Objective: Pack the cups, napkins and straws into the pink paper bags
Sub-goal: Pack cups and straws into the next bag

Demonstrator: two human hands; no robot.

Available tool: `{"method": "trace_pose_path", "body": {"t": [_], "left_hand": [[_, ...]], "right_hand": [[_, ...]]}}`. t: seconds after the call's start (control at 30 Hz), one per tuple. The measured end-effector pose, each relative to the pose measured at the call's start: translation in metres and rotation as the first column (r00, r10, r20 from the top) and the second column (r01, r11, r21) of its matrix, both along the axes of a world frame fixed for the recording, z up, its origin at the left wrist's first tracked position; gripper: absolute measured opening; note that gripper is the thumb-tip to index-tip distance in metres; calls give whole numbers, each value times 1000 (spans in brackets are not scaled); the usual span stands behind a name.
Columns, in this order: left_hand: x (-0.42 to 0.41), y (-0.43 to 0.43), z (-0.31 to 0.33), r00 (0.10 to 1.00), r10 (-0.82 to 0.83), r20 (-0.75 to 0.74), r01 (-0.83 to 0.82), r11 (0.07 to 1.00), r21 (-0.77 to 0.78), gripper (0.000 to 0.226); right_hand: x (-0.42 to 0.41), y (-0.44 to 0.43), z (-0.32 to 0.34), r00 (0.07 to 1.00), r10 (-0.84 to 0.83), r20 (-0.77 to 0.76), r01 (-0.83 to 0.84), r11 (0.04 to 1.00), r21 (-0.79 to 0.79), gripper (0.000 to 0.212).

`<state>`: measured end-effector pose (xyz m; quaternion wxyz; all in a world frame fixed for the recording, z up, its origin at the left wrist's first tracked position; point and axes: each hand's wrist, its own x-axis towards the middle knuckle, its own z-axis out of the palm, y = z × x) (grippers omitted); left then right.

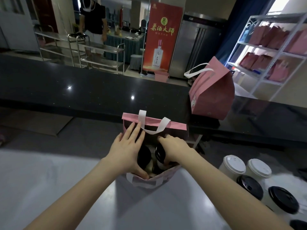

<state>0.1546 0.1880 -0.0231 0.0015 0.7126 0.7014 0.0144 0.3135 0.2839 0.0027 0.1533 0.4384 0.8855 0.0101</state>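
An open pink paper bag (172, 124) with white handles stands on the grey table in front of me. Two black-lidded cups sit inside it: one (144, 157) on the left, one (159, 153) on the right. My left hand (127, 151) lies flat against the bag's left inner side, fingers spread, thumb at the near rim. My right hand (174, 149) reaches into the bag and grips the right cup by its lid. No napkins or straws are visible.
Several lidded cups stand at the right on the table, white-lidded (234, 165) and black-lidded (283, 199). A closed pink bag (212, 93) sits on the black counter (83, 90). A white shelf (274, 52) holds more pink bags. A person (93, 20) stands far back.
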Motion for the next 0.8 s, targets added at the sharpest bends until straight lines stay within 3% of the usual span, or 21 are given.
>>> {"method": "trace_pose_path", "body": {"t": [0.07, 0.27, 0.8], "left_hand": [[-4, -2, 1, 1000, -9, 5, 9, 1000, -3, 143], [-16, -2, 4, 999, -21, -39, 21, 1000, -22, 141], [-12, -4, -1, 1000, 0, -22, 0, 1000, 12, 144]], "right_hand": [[3, 1, -9, 1000, -22, 13, 22, 999, -23, 94], [-3, 4, -18, 999, -24, -27, 22, 999, -48, 101], [-19, 18, -50, 995, -40, 95, 54, 988, -147, 98]]}}
